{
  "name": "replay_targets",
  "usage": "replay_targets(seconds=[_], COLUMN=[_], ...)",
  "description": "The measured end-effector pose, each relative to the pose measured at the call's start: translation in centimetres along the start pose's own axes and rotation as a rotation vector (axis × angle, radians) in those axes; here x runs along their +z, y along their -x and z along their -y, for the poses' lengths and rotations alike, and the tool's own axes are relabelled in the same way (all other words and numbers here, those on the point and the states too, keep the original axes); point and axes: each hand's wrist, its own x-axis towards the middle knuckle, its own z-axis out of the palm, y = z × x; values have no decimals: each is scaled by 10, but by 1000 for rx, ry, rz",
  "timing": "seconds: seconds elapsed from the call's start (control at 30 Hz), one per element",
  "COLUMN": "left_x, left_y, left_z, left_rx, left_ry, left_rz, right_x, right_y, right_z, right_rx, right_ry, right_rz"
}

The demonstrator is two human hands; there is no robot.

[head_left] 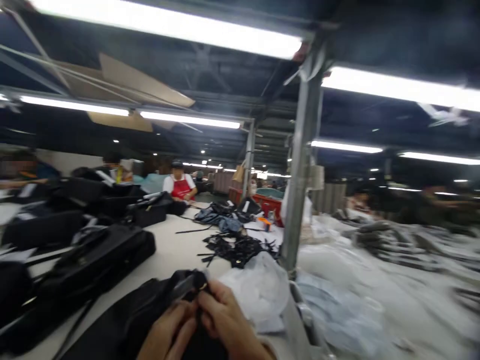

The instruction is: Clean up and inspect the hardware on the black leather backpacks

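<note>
1. Head view, hands: the left hand [168,330] and right hand [228,315] meet at the bottom centre, close together. The fingers [183,309] of both are drawn in narrow, pinching the upper edge of a black fabric item [123,315]; a small shiny spot shows at the right fingertips.
2. Head view, the held piece: the black fabric item lies at the near edge of the pale tabletop [180,250], spreading leftward from the hands.
3. Head view, left: a long black bag [93,265] lies just beyond it, with more black bags [45,227] piled behind.
4. Head view, ahead: a tangle of black straps [240,247] lies in front of blue-grey fabric [225,220]. Clear plastic wrapping [264,290] sits just beside the right hand, left of a metal post [300,170].
5. Head view, background: a person in a red apron [182,188] is at the far end; stacked grey pieces [390,245] lie on the right, blurred.
</note>
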Motion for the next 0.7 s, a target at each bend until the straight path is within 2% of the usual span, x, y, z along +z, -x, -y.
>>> replay_targets(seconds=[0.07, 0.13, 0.23, 0.33, 0.47, 0.57, 0.7], left_x=[-18, -21, -8, 4, 6, -1, -13], left_y=[7, 4, -7, -14, -16, -19, -24], left_z=[0, -3, -6, -3, 7, 11, 13], left_rx=[33, 16, -71, -167, -237, -191, -136], left_ry=[140, 317, 491, 609, 572, 443, 302], left_rz=[53, 77, 32, 34, 6, -36, 7], right_x=[-5, -10, -12, -6, -1, -7, -23], right_y=[-1, -3, -2, 2, 10, 14, 12], right_z=[-10, -22, -36, -48, -57, -59, -59], right_rx=[8, -4, -76, -104, -15, 74, 82], right_ry=[41, 103, 181, 224, 213, 96, 83], right_rz=[-1, -9, -67, -121, -45, 51, 85])
